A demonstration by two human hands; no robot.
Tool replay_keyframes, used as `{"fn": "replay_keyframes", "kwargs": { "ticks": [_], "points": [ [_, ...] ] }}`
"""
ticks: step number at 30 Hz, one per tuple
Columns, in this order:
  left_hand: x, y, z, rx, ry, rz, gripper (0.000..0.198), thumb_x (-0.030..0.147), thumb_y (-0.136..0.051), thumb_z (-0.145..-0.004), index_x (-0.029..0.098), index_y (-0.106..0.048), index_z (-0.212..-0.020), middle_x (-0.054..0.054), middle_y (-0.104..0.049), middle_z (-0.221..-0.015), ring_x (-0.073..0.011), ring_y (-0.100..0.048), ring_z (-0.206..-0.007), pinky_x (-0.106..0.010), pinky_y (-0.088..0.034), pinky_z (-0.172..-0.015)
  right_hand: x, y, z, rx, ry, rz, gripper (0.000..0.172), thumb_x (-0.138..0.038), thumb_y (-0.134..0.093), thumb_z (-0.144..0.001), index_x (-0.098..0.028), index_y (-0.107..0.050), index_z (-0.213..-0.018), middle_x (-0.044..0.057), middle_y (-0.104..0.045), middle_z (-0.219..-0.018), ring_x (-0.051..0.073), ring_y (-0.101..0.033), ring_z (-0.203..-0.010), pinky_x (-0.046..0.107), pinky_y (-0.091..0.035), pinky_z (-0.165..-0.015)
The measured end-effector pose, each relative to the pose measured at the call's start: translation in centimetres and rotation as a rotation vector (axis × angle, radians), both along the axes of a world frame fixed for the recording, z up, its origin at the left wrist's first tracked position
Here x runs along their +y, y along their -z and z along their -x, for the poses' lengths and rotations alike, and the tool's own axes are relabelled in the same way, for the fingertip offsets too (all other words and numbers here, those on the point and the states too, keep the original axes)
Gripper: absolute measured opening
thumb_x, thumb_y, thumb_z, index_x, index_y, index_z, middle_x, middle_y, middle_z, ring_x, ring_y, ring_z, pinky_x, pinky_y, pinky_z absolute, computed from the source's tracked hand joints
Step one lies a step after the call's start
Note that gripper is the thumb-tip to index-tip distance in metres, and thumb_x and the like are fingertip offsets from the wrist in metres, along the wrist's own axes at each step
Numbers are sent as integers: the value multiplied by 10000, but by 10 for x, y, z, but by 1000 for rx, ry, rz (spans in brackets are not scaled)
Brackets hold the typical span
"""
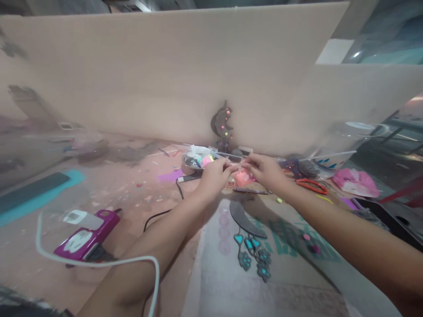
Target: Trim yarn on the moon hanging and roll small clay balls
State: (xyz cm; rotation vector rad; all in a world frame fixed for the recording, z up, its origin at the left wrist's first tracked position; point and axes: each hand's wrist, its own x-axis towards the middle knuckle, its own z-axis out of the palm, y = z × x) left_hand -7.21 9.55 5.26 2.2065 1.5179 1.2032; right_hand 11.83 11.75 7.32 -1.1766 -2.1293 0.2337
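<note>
Both of my hands meet near the back of the table, above a small pink-orange bag (243, 178). My left hand (216, 174) has its fingers pinched together, beside a round dish (192, 162) of colourful bits. My right hand (262, 169) is closed too, its fingertips close to the left ones. Whatever the fingertips hold is too small and blurred to name. Nearer to me, a dark crescent (246, 221) with hanging turquoise hearts and flowers lies on a printed sheet (224, 281). A crescent ornament with coloured beads (223, 121) leans against the back panel.
Magenta power strip (105, 224) with a white cable and a phone on a turquoise mat (74, 177) are at left. On the right are orange-handled scissors (311, 186), a pink pouch (355, 181), a clear tub (340, 145) and a dark tray (390, 220). A pale panel (165, 66) stands behind.
</note>
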Motion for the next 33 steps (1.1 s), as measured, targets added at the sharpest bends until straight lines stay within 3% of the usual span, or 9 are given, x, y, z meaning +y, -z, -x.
{"fn": "replay_keyframes", "kwargs": {
  "ticks": [5,8,11,14,16,20,25,29,33],
  "points": [
    [9,-12,31,15,-156,-104,123,229,-563,-931,185,-668,-884,-58,-711,-939,-199,-636,-908,-314,-459,-850,27,2,43,108,-54,13,50,-250,-572,-847,-209,-597,-833,18,-660,-753,185,-582,-709,279,-411,-663],
    [20,-15,64,22,-302,-174,181,270,-497,-961,174,-647,-986,-101,-676,-1041,-228,-609,-982,-344,-440,-893,54,-7,93,235,-43,1,188,-193,-471,-904,-204,-560,-1069,62,-678,-998,195,-614,-904,300,-450,-824],
    [32,-5,87,73,-381,-170,185,261,-491,-941,166,-648,-968,-116,-672,-1023,-248,-610,-986,-355,-445,-892,79,-17,141,355,33,-8,295,-204,-304,-977,-166,-459,-1225,122,-623,-1122,205,-579,-1015,336,-437,-914],
    [40,7,97,157,-390,-105,173,178,-512,-872,164,-667,-949,-121,-696,-1006,-260,-634,-959,-354,-467,-853,93,-18,169,378,33,64,223,-200,-368,-969,-174,-503,-1144,120,-630,-1068,213,-580,-1001,366,-450,-921],
    [40,10,98,206,-392,-67,207,142,-518,-832,158,-678,-962,-136,-704,-1006,-278,-645,-956,-362,-473,-838,92,-19,168,366,9,118,149,-192,-462,-940,-176,-539,-1066,107,-644,-1015,214,-592,-964,373,-466,-903],
    [27,-3,83,256,-370,-49,237,134,-492,-824,166,-680,-963,-147,-694,-1067,-301,-637,-1018,-383,-464,-874,59,-31,111,349,-30,163,153,-194,-501,-934,-164,-568,-1068,83,-663,-1021,185,-613,-924,334,-479,-876],
    [-2,-13,26,391,-162,-10,250,224,-482,-863,204,-702,-979,-86,-739,-997,-287,-672,-910,-364,-471,-771,-39,-44,-22,169,-100,94,116,-245,-574,-916,-173,-665,-911,16,-701,-874,162,-646,-853,280,-474,-814],
    [-27,5,-22,519,49,37,276,272,-440,-894,207,-697,-973,-73,-753,-960,-277,-685,-851,-337,-456,-672,-110,-15,-113,-57,-26,170,196,-320,-612,-905,-176,-698,-803,30,-723,-787,164,-655,-750,267,-475,-708],
    [-37,29,-47,591,197,56,286,289,-437,-897,221,-706,-964,-74,-758,-989,-282,-689,-883,-353,-478,-729,-144,32,-167,-134,120,309,170,-335,-628,-901,-191,-715,-871,45,-736,-836,173,-661,-752,279,-492,-701]
  ]
}}
